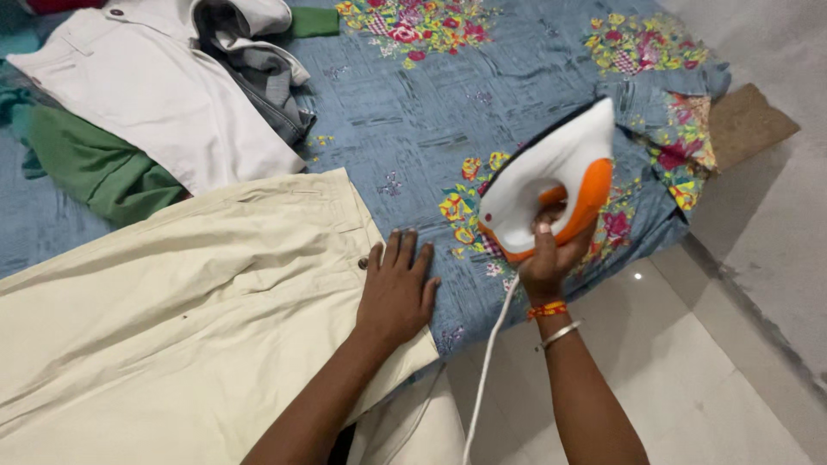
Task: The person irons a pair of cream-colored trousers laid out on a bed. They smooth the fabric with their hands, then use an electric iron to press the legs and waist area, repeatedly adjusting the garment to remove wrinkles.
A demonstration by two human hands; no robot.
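Cream trousers (172,319) are lying along the bed sheet's (413,112) near edge, the left hand (398,288) pressing flat and unclenched on the waistband. Right hand (544,263) is gripping the iron (551,176) aloft near the sheet's right edge; its cord (484,370) is dangling and might snag, risking a scorch.

I see a blue floral sheet (413,112) spread over pale glossy floor tiles (689,379) at lower right (one bright light glint shows), with a brown mat (748,122) and grey floor (775,224) at upper right.
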